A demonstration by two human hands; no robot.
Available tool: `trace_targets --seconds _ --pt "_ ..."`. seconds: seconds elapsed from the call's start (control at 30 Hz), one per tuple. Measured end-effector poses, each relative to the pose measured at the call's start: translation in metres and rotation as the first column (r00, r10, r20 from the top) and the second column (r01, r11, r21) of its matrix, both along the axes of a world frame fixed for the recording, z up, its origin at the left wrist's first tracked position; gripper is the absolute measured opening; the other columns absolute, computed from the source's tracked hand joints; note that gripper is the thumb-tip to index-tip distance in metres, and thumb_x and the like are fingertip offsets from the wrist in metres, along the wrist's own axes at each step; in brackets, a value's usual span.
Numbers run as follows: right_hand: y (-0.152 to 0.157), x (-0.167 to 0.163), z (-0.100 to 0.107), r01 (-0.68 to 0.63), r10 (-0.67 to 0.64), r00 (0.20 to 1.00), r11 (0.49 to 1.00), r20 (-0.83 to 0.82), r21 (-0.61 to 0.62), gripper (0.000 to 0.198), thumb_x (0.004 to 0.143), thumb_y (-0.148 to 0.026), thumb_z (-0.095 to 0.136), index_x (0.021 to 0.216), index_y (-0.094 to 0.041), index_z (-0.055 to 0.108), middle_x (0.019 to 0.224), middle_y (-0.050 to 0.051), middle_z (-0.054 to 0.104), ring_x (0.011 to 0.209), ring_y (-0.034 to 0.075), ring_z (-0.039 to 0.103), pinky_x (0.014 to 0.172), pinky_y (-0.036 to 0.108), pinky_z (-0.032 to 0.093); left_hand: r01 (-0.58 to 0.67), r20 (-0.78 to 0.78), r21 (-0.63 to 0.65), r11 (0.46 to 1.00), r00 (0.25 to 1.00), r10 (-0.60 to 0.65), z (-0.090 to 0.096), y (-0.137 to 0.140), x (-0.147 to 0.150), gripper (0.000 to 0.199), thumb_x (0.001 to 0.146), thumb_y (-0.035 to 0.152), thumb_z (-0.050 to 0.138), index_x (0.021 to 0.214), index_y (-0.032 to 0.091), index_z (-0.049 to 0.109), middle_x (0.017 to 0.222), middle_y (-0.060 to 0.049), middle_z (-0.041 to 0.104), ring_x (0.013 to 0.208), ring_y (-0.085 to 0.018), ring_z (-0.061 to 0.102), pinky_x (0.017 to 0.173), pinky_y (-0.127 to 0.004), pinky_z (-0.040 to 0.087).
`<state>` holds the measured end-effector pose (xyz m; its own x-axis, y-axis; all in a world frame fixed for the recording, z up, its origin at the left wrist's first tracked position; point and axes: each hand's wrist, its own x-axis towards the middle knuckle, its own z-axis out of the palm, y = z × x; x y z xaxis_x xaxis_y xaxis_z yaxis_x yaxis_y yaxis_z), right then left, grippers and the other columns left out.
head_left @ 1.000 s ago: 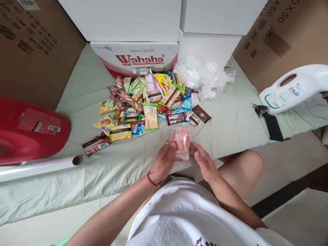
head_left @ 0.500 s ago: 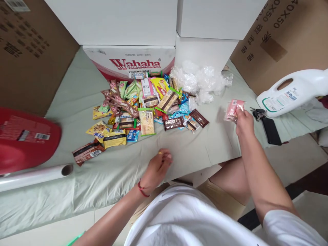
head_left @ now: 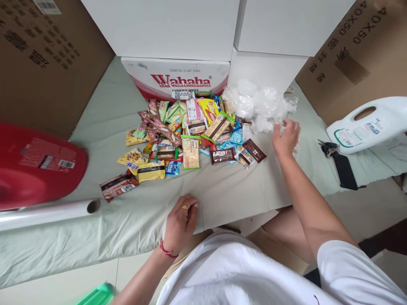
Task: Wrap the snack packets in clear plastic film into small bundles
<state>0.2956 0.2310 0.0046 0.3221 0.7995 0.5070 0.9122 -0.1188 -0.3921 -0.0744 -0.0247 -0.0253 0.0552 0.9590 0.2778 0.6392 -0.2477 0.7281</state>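
My right hand (head_left: 287, 137) is over the cloth, close to the crumpled clear plastic (head_left: 265, 103), with thumb and fingers apart. A sliver of the pink packet (head_left: 297, 146) shows beside it; the hand hides the rest. Near the front edge of the cloth rests my left hand (head_left: 180, 222), its fingers curled in and nothing visible in them. Beyond it lies a heap of wrapped snacks, among them a green-edged cracker pack (head_left: 191, 152), a yellow packet (head_left: 208, 111), brown bars (head_left: 222, 155) and a yellow bar with a dark stripe (head_left: 151, 170).
A Wahaha carton (head_left: 178, 78) and white boxes (head_left: 171, 29) stand behind the heap. At the left are a red container (head_left: 41, 169) and a plastic roll (head_left: 47, 214). At the right, a white jug (head_left: 365, 125), keys (head_left: 329, 148) and a black phone (head_left: 345, 170).
My right hand has let go of the pink packet and moved left towards the crumpled plastic, fingers spreading. My left hand has drawn back slightly to the left. The view has shifted a little.
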Motion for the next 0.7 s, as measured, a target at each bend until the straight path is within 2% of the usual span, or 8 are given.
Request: trace_targets --seconds 0.1,0.17,0.27,0.37,0.43,0.5,0.6,0.7 --pt "0.022 -0.037 0.002 -0.169 0.164 0.984 0.983 -0.074 -0.066 0.045 0.093 -0.044 0.061 0.13 -0.017 0.059 0.127 0.017 0.061 0.116 0.029 0.057 0.101 0.044 0.046 0.028 0.004 -0.003 1.0 1.0 -0.028 0.002 0.001 0.0 0.016 0.102 0.02 0.049 0.096 0.021 0.063 0.094 -0.005 0.068 0.086 -0.017 0.068 0.076 -0.028 0.055" --pt "0.031 -0.049 0.005 -0.199 0.181 0.971 0.974 -0.154 -0.108 0.029 0.09 -0.034 0.062 0.113 -0.017 0.065 0.113 0.013 0.066 0.107 0.027 0.061 0.098 0.041 0.048 0.033 0.04 -0.01 0.999 0.999 -0.033 0.003 -0.002 -0.003 0.016 0.102 0.022 0.049 0.095 0.021 0.063 0.094 -0.005 0.068 0.085 -0.017 0.068 0.076 -0.028 0.054" --pt "0.015 -0.052 0.017 -0.188 0.187 0.88 0.981 -0.436 0.041 0.011 0.089 -0.03 0.059 0.091 -0.02 0.063 0.09 0.005 0.066 0.088 0.021 0.062 0.083 0.034 0.052 0.02 0.148 -0.081 0.997 0.989 -0.008 0.006 -0.01 -0.008 0.017 0.102 0.027 0.051 0.095 0.022 0.065 0.092 -0.005 0.068 0.084 -0.017 0.067 0.076 -0.029 0.054" --pt "-0.041 -0.059 0.03 -0.188 0.291 0.526 0.956 -0.799 0.224 0.023 0.082 -0.041 0.071 0.089 -0.024 0.058 0.079 -0.003 0.056 0.063 0.012 0.05 0.058 0.024 0.045 0.081 0.369 -0.275 0.958 0.929 0.027 0.009 -0.012 -0.003 0.026 0.104 0.039 0.051 0.092 0.021 0.066 0.082 -0.003 0.065 0.074 -0.016 0.062 0.069 -0.029 0.052" --pt "-0.091 -0.07 0.034 -0.294 0.289 0.254 0.932 -0.923 0.211 0.034 0.072 -0.043 0.084 0.089 -0.025 0.059 0.075 -0.005 0.052 0.055 0.008 0.041 0.05 0.021 0.038 0.187 0.576 -0.411 0.892 0.812 0.095 0.012 -0.003 0.008 0.036 0.103 0.051 0.05 0.094 0.02 0.066 0.083 -0.004 0.064 0.072 -0.016 0.062 0.063 -0.028 0.051" --pt "-0.139 -0.087 0.034 -0.41 0.197 0.071 0.9 -0.978 0.151 0.038 0.068 -0.042 0.089 0.088 -0.026 0.062 0.071 -0.006 0.05 0.05 0.007 0.035 0.044 0.019 0.033 0.29 0.733 -0.495 0.819 0.645 0.215 0.016 0.014 0.024 0.045 0.099 0.062 0.052 0.1 0.019 0.065 0.096 -0.007 0.067 0.079 -0.017 0.065 0.062 -0.028 0.053" --pt "-0.19 -0.11 0.029 -0.574 0.041 -0.119 0.813 -0.992 0.103 0.038 0.068 -0.046 0.09 0.087 -0.026 0.063 0.063 -0.008 0.045 0.044 0.004 0.022 0.039 0.018 0.027 0.411 0.816 -0.561 0.719 0.418 0.399 0.021 0.047 0.046 0.056 0.088 0.071 0.063 0.109 0.02 0.064 0.113 -0.01 0.067 0.095 -0.021 0.067 0.068 -0.03 0.057" --pt "-0.21 -0.122 0.023 -0.683 -0.068 -0.176 0.727 -0.982 0.072 0.037 0.07 -0.049 0.089 0.087 -0.024 0.067 0.057 -0.01 0.04 0.043 0.004 0.018 0.038 0.018 0.024 0.605 0.837 -0.538 0.586 0.304 0.455 0.028 0.066 0.056 0.065 0.079 0.075 0.071 0.111 0.019 0.067 0.105 -0.008 0.07 0.09 -0.021 0.068 0.073 -0.033 0.057"
